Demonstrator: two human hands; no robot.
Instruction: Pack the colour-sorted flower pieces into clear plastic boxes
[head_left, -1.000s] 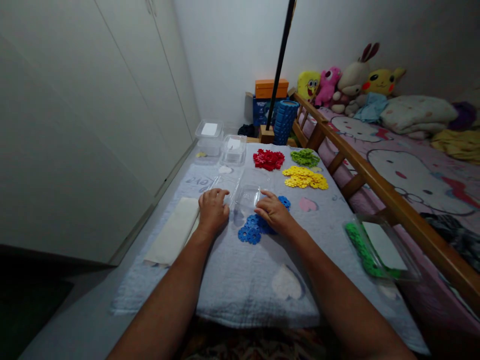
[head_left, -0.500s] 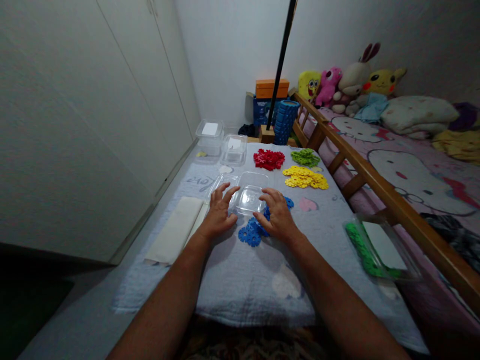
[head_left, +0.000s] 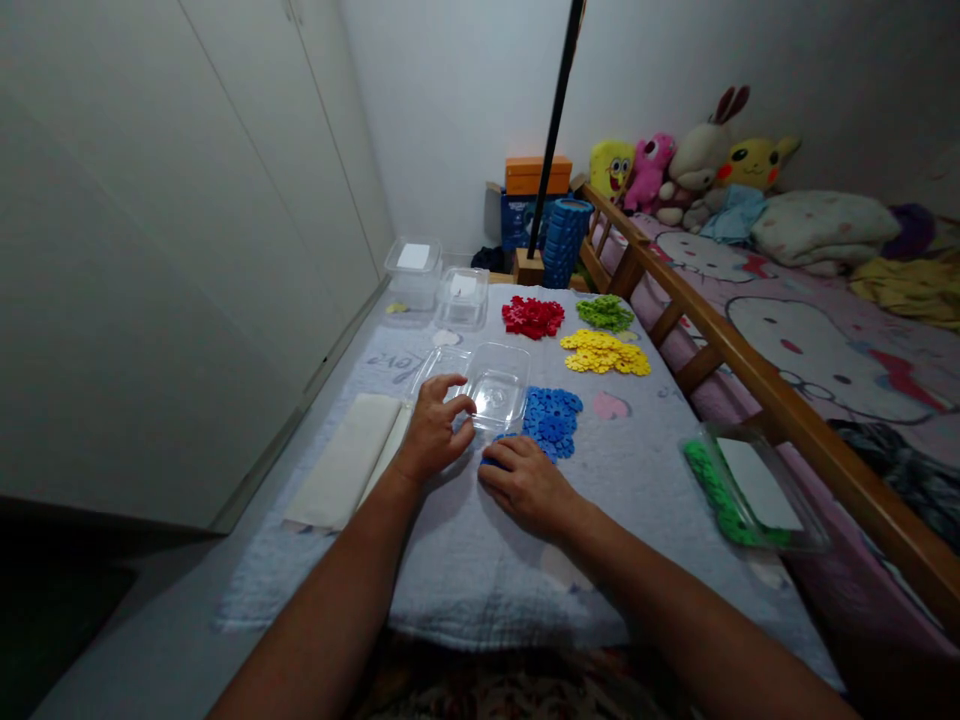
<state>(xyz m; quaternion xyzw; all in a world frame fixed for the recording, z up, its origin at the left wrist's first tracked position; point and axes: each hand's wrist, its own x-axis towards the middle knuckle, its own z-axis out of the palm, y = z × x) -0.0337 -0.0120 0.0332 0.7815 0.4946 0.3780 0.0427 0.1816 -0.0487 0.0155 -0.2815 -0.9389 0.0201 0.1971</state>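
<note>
Covering blue discs [head_left: 553, 415]: the near end of the pile is covered by the right hand [head_left: 523, 482], palm down, fingers curled; whether any disc is gripped cannot be told.
Left hand [head_left: 439, 425]: thumb and fingers are held apart, with nothing gripped, at the near left of the clear tub [head_left: 499, 388].
Far heaps: red pieces [head_left: 532, 317], yellow pieces [head_left: 604, 353] and lime pieces [head_left: 604, 313] are piled beyond the discs.
Right edge: green pieces [head_left: 709, 490] are held in a clear box [head_left: 808, 530].
Left side: a folded beige sheet [head_left: 345, 460] is laid near the left wrist.
</note>
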